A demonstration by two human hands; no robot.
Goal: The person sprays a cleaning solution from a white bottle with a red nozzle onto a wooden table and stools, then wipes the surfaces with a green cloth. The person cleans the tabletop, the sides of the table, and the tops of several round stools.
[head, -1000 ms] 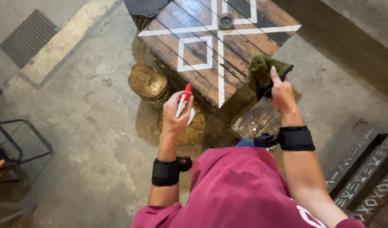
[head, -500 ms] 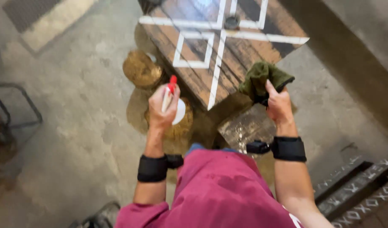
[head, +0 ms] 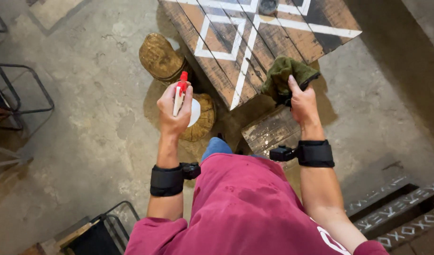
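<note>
The left hand was closed around a spray bottle, the right hand pinched a green cloth at the table corner. It seemed the spraying step; next, aim the nozzle at the planks.

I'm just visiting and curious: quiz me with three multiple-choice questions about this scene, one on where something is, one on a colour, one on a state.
1. Where is the green cloth?
A. on the concrete floor
B. at the near edge of the wooden table
C. draped on the metal chair

2. What colour is the top of the spray bottle?
A. red
B. blue
C. yellow

3. How is the spray bottle held?
A. lying flat on the table
B. standing on a stump
C. gripped in the left hand, off any surface

Answers:
1 B: the right hand presses the green cloth on the edge of the wooden table.
2 A: the spray bottle has a red trigger head over a white body.
3 C: the left hand is wrapped around it, above the floor.
</note>
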